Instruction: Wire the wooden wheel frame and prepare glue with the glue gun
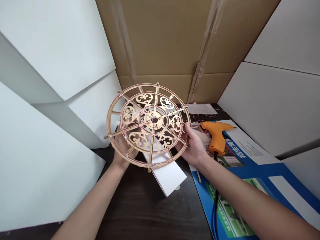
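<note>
**Inspection record.** A laser-cut wooden wheel frame (154, 118) is held clear of the dark wood-grain surface (150, 206), over its left-centre area and toward the rear edge. Its face is tilted up toward the camera. The frame has an outer rim, radial spokes, a central hub and scrolled openwork panels. Thin reddish marks follow parts of the rim and spokes.

Both grips are engaged. The left hand (122, 151) is clenched on the lower-left part of the frame, with the palm behind it and the fingers partly hidden by the structure. The right hand (193, 145) is clenched on the right side of the rim, with its fingers around the edge.

A white foam board offcut (170, 178) lies on the surface directly below the frame, and its nearest edge is closer to the left hand's wrist than to the right's. An orange hot glue gun (217, 136) lies just beside the right hand, on a blue printed brochure (250, 173) that covers the right side of the surface. Its black power cord (215, 196) runs toward the front edge. A thin wooden stick (198, 175) rests on the brochure below the right hand. A sheet of white paper (201, 109) sits near the rear edge. Cardboard backing (160, 40) stands behind the surface, with white foam panels (50, 50) to the left.
</note>
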Demonstrator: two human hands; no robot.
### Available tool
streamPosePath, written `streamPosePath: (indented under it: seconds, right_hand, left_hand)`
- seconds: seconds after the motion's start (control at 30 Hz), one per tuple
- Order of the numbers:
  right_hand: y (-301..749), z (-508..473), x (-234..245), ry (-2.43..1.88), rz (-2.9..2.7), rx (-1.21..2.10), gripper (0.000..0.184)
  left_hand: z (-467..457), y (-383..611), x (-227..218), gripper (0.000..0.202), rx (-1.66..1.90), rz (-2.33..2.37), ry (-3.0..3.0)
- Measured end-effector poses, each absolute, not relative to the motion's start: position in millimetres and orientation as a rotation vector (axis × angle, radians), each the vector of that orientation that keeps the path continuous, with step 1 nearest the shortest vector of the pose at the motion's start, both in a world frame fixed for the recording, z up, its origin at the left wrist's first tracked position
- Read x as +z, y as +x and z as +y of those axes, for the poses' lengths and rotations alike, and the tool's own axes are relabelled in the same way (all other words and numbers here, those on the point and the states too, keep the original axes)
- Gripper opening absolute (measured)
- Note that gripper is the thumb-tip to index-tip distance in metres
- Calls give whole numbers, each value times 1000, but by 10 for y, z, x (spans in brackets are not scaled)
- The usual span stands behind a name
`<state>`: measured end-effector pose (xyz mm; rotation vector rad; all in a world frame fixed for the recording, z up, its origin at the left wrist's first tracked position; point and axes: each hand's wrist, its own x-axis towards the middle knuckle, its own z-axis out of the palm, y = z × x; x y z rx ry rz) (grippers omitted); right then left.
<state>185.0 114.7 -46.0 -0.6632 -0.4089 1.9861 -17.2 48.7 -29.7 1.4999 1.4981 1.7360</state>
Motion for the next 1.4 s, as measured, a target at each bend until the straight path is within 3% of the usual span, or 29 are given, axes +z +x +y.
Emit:
streamPosePath:
  seconds: [0.17, 0.4, 0.53, 0.63, 0.83, 0.97, 1.13, 1.4]
  right_hand:
    - [1876, 1200, -504, -610, -373, 1996, 18]
    - [1889, 1172, -497, -538, -410, 2045, 19]
    - [1873, 1177, -465, -605, -273, 2019, 21]
    - [1863, 1178, -470, -585, -315, 1990, 11]
    - [1855, 1128, -479, -487, -451, 2015, 15]
    - [1861, 1092, -474, -450, -482, 2073, 15]
    - [1890, 1070, -491, -394, -638, 2175, 23]
    - [1889, 1061, -445, -409, -645, 2173, 18]
  left_hand:
    - [587, -193, -284, 33, 1883, 1540, 1400]
    - [543, -396, 21, 10, 2163, 1327, 1014]
    - [407, -459, 223, 20, 2246, 1306, 1232]
    - [339, -433, 241, 23, 2224, 1499, 1662]
    - [315, -281, 111, 42, 1500, 2077, 2671]
    - [309, -208, 71, 51, 1210, 2335, 2661]
    - [307, -216, 84, 69, 1135, 2399, 2558]
    - [348, -216, -16, 55, 1043, 2297, 2631]
